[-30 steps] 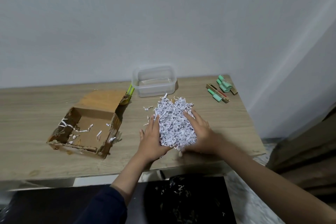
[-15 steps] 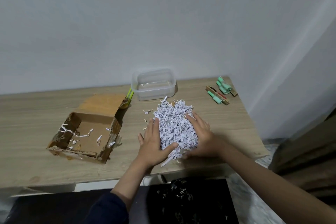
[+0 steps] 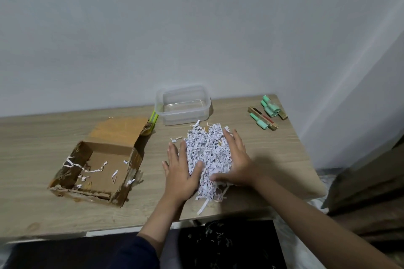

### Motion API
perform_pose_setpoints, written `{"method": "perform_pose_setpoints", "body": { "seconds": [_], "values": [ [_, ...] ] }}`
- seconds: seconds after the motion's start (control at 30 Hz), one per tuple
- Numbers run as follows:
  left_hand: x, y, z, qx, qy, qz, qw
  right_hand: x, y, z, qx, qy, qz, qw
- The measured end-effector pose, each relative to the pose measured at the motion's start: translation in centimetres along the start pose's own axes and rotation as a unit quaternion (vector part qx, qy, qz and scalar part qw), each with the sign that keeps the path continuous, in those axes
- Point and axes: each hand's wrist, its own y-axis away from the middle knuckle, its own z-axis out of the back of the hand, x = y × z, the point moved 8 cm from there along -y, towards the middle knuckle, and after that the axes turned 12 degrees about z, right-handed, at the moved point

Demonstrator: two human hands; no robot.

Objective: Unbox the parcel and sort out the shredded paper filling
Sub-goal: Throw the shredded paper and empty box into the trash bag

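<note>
Cupping the shredded paper (image 3: 207,155) between left hand (image 3: 179,172) and right hand (image 3: 237,162), your grip was apart; light, loose filling, best scooped from beneath.

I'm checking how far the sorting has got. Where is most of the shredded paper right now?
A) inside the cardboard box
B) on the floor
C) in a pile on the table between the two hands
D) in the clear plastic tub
C: the shredded paper sits heaped on the table, with the left hand and right hand cupped against its sides; the cardboard box holds only a few strips and the clear plastic tub looks empty.
</note>
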Motion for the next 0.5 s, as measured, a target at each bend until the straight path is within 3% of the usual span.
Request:
{"method": "perform_pose_setpoints", "body": {
  "seconds": [0.2,0.37,0.5],
  "values": [
    [-1.9,-0.7,-1.3,0.015,0.208,0.053,0.977,1.2,-1.4,-1.9,-0.133,-0.084,-0.010,0.987],
    [-2.5,-0.6,-2.5,-0.024,0.352,0.110,0.929,1.1,-1.5,-3.0,-0.250,-0.200,-0.067,0.945],
    [-3.4,-0.8,-2.4,-0.047,0.445,0.142,0.883,0.4,-1.9,-3.4,-0.284,-0.282,-0.114,0.909]
  ]
}}
